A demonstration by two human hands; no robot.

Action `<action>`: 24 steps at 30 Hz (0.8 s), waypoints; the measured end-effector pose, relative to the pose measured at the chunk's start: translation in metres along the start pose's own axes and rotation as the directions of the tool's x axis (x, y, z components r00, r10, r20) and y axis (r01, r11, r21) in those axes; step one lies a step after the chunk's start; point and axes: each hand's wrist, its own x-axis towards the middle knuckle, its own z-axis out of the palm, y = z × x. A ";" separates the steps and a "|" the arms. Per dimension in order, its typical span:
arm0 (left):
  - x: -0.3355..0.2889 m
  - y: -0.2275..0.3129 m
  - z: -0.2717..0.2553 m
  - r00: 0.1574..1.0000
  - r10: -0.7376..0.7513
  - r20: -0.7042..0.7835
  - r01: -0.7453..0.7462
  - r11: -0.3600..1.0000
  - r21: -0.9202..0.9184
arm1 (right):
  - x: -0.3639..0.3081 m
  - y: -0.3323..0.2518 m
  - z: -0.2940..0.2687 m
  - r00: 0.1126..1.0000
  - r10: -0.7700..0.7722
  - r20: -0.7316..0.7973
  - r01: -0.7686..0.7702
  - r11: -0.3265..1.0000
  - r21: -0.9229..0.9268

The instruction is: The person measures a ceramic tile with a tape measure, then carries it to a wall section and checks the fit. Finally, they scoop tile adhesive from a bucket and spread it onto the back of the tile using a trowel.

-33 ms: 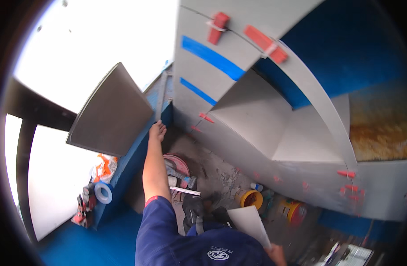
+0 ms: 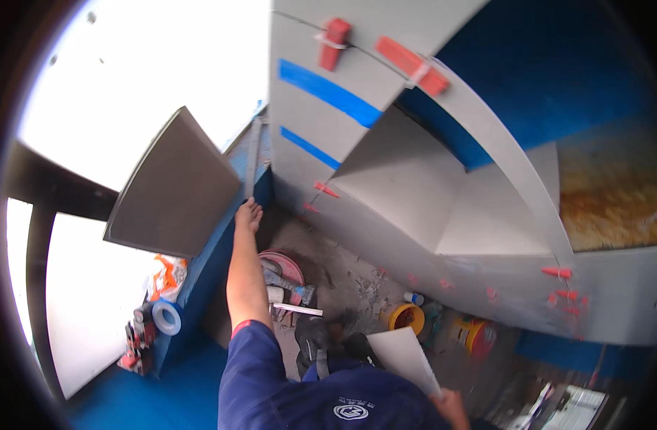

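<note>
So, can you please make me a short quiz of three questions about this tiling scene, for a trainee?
1. True or false: the left hand is raised to the blue ledge beside the leaning grey tile.
2. What does the right hand hold? A) white tile piece B) hammer C) bucket
3. What colour are the clips on the tile joints?

Key: 1 true; 2 A; 3 red.

smooth matt grey tiles (image 2: 414,186), seemingly rough, dusty concrete floor (image 2: 350,276).
</note>
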 end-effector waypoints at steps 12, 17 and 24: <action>-0.253 -0.225 -0.008 0.859 -0.391 0.330 0.175 0.831 0.528 | 0.004 -0.159 -0.135 0.959 -0.164 -0.230 0.207 0.962 0.180; -0.358 -0.243 0.041 0.774 -0.324 0.544 0.062 0.894 0.444 | 0.019 -0.183 -0.153 0.930 -0.216 -0.299 0.317 0.882 0.349; -0.373 -0.197 0.068 0.826 -0.156 0.542 -0.093 0.910 0.404 | 0.048 -0.184 -0.164 0.925 -0.273 -0.263 0.376 0.749 0.546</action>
